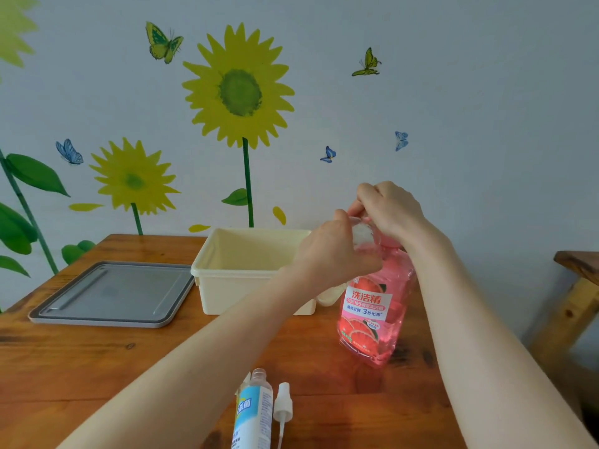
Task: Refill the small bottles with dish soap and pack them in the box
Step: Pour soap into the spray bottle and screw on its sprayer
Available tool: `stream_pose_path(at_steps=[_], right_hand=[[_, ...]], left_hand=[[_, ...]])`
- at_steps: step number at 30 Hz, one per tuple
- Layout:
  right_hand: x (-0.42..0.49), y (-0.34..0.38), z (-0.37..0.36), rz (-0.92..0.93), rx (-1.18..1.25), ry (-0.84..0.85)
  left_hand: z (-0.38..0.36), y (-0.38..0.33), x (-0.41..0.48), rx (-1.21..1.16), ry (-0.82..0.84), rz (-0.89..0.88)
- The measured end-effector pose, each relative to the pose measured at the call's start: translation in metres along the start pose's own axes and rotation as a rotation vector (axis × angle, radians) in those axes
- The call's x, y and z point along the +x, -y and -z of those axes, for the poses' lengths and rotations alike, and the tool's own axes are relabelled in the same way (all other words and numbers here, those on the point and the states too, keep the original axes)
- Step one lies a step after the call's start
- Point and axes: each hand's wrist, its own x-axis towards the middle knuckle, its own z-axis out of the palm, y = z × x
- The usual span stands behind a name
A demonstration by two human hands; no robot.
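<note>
The head camera looks down over a wooden table (97, 367) that fills the lower half of the frame. Both bare forearms reach in from the bottom edge towards the right of centre.

The left hand (334, 254) is curled round a small clear bottle (363, 236) and holds it up against the top of the pink dish soap bottle (372, 319). The right hand (393, 210) sits just above and to the right, its fingers bent down over the small clear bottle's top and the heel of the hand over the soap bottle's pink neck. I cannot tell what those fingers grip. The dish soap bottle stands on the table right of centre, tilted a little, with a label showing cut grapefruit.

The cream box (227, 286) stands open at mid-frame, just left of the soap bottle, partly behind the left forearm. Between the two, a pale object (330, 296) peeks out from behind the forearm, too hidden to name.

At the bottom centre a labelled small bottle (253, 413) lies on the table with its neck uncapped, pointing away from the camera. A white spray head (282, 406) lies just beside it on the right.

A grey tray (113, 294) lies flat at the left, touching or nearly touching the box. A wooden bench (580, 286) shows at the right edge. The pale wall (486, 92) behind carries sunflower and butterfly stickers.
</note>
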Motion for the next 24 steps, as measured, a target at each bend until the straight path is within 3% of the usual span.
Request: stream_pose_path(at_steps=[24], right_hand=[[0.001,-0.003,-0.001,0.049,-0.075,-0.076]], left_hand=[[-0.001,0.001,0.007,0.007,0.003,-0.007]])
